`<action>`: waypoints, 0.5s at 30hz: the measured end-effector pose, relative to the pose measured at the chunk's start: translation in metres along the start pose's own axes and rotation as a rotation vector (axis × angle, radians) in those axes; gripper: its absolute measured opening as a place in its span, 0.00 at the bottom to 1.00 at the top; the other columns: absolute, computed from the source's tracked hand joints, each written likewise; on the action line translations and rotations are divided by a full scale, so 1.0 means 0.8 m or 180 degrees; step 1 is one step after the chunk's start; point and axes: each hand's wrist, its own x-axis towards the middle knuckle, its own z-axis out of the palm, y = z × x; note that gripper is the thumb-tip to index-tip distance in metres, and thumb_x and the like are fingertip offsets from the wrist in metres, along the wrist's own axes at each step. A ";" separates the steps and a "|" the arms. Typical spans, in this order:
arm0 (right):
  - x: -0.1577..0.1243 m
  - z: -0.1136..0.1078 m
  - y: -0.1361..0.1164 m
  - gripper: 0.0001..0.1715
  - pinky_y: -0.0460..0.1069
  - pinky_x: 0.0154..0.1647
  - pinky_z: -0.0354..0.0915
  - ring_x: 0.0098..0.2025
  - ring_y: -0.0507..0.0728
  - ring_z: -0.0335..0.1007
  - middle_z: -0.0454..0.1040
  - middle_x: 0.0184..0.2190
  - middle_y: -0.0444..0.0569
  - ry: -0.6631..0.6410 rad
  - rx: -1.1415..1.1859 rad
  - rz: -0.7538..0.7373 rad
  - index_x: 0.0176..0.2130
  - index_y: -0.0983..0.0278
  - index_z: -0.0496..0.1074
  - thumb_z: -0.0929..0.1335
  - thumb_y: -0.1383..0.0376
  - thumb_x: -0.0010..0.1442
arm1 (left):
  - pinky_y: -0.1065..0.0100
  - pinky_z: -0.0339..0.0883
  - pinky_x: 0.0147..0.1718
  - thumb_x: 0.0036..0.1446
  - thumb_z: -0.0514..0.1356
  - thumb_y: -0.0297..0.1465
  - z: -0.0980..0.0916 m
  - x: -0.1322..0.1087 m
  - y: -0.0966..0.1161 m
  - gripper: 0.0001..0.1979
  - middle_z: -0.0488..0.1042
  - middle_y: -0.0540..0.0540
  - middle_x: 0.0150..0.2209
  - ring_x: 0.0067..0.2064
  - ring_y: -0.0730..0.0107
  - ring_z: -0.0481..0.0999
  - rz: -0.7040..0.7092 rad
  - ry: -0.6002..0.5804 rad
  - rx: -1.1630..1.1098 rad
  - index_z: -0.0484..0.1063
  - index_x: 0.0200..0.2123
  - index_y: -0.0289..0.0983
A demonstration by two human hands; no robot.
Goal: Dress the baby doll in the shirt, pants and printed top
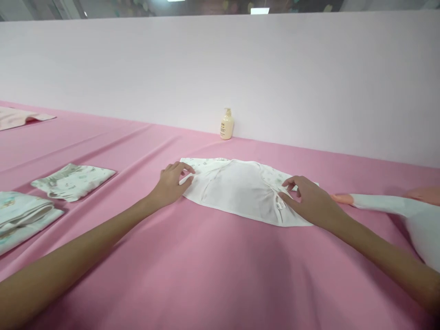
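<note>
A white baby garment lies spread on the pink cloth in front of me, its plain side mostly up. A small leaf-like print shows along its far edge and at both ends. At its left end is my left hand, fingers curved, with a small gap between thumb and forefinger over the fabric. My right hand is at the right end, thumb and forefinger apart, beside gathered creases and a small white tag or tie. Whether any fabric is pinched under the fingertips is hard to see.
A cream pump bottle stands against the white wall. On the pink cloth, at left, are a folded printed garment, a folded blanket-like cloth and a pale pink cloth. At right lies a white-and-orange item.
</note>
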 end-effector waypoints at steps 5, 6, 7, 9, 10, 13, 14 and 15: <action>-0.051 -0.007 0.031 0.29 0.56 0.38 0.67 0.44 0.67 0.75 0.79 0.45 0.55 0.0066 0.0021 0.0261 0.46 0.59 0.73 0.67 0.39 0.63 | 0.50 0.67 0.59 0.69 0.58 0.38 0.059 0.058 0.078 0.11 0.78 0.45 0.54 0.55 0.53 0.75 0.1434 -0.0601 -0.0194 0.73 0.51 0.43; -0.056 -0.007 0.034 0.28 0.56 0.39 0.67 0.45 0.66 0.75 0.79 0.46 0.55 0.0028 0.0048 0.0300 0.46 0.59 0.73 0.67 0.39 0.63 | 0.50 0.67 0.60 0.69 0.58 0.36 0.074 0.072 0.093 0.11 0.78 0.44 0.54 0.56 0.53 0.75 0.1638 -0.0672 -0.0151 0.72 0.52 0.43; -0.060 -0.006 0.036 0.27 0.55 0.38 0.67 0.44 0.66 0.75 0.79 0.45 0.54 -0.0046 0.0086 0.0343 0.46 0.59 0.73 0.68 0.40 0.63 | 0.50 0.66 0.61 0.69 0.58 0.35 0.089 0.086 0.105 0.12 0.78 0.44 0.55 0.58 0.52 0.74 0.1739 -0.0736 -0.0097 0.72 0.53 0.43; -0.067 -0.004 0.041 0.24 0.55 0.36 0.66 0.40 0.64 0.75 0.79 0.42 0.52 -0.0205 0.0153 0.0420 0.43 0.59 0.72 0.68 0.43 0.63 | 0.50 0.68 0.60 0.67 0.58 0.32 0.119 0.115 0.123 0.15 0.78 0.43 0.55 0.58 0.52 0.74 0.1719 -0.0836 0.0012 0.71 0.56 0.42; -0.070 -0.004 0.044 0.22 0.54 0.35 0.66 0.39 0.63 0.75 0.79 0.41 0.52 -0.0236 0.0174 0.0431 0.42 0.59 0.72 0.68 0.44 0.64 | 0.50 0.68 0.60 0.66 0.59 0.30 0.133 0.129 0.129 0.18 0.78 0.42 0.56 0.58 0.51 0.74 0.1680 -0.0877 0.0105 0.71 0.58 0.41; -0.077 -0.002 0.053 0.18 0.54 0.33 0.64 0.36 0.61 0.73 0.78 0.37 0.50 -0.0204 0.0190 0.0426 0.39 0.58 0.70 0.65 0.47 0.67 | 0.49 0.68 0.59 0.65 0.58 0.29 0.169 0.163 0.138 0.22 0.76 0.41 0.58 0.58 0.50 0.74 0.1606 -0.0976 0.0346 0.72 0.61 0.44; -0.078 -0.003 0.057 0.17 0.54 0.33 0.64 0.35 0.61 0.73 0.78 0.35 0.49 -0.0209 0.0221 0.0465 0.39 0.58 0.70 0.64 0.48 0.68 | 0.50 0.68 0.59 0.66 0.57 0.29 0.177 0.171 0.140 0.22 0.76 0.41 0.58 0.58 0.50 0.75 0.1602 -0.0992 0.0351 0.72 0.62 0.45; -0.079 -0.003 0.061 0.17 0.54 0.33 0.64 0.35 0.61 0.73 0.78 0.34 0.48 -0.0244 0.0285 0.0522 0.39 0.58 0.70 0.63 0.49 0.68 | 0.50 0.68 0.59 0.67 0.57 0.30 0.183 0.178 0.141 0.21 0.76 0.42 0.58 0.58 0.51 0.75 0.1618 -0.1010 0.0312 0.72 0.62 0.46</action>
